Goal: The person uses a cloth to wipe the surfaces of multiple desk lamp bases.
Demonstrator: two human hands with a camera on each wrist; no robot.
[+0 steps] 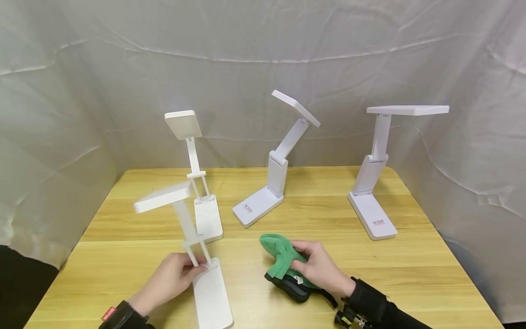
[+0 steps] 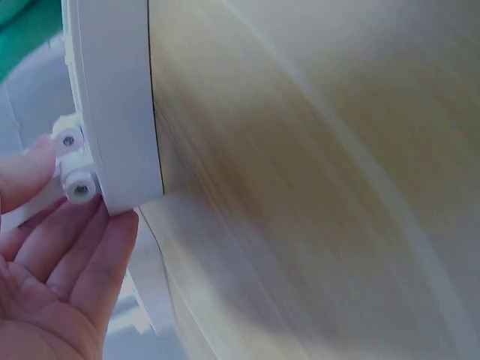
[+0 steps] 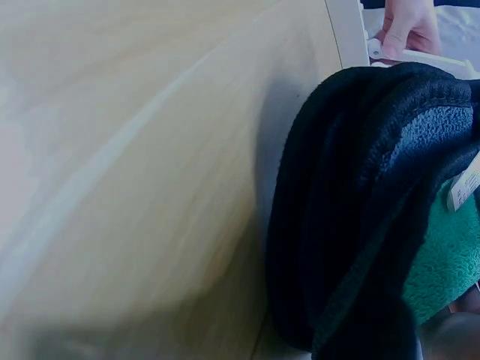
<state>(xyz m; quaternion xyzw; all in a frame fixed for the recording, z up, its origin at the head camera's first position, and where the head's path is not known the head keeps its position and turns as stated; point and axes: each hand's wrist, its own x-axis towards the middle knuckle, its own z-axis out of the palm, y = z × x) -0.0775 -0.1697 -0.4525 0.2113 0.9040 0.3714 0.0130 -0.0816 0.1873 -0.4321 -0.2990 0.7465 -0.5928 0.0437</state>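
Note:
My left hand grips a white folding desk lamp where its struts meet the base, thumb on one side and fingers on the other. In the left wrist view, the fingertips curl under the end of the lamp base beside its hinge. To the right, my right hand pinches a green plush cloth with black edging and a small white tag. The black-edged part hangs low over the table in the right wrist view. Cloth and lamp stand apart.
Three more white desk lamps stand unfolded behind: one at left, one in the middle and one at right. They rest on a wooden table. Grey-white fabric hangs behind it and at both sides.

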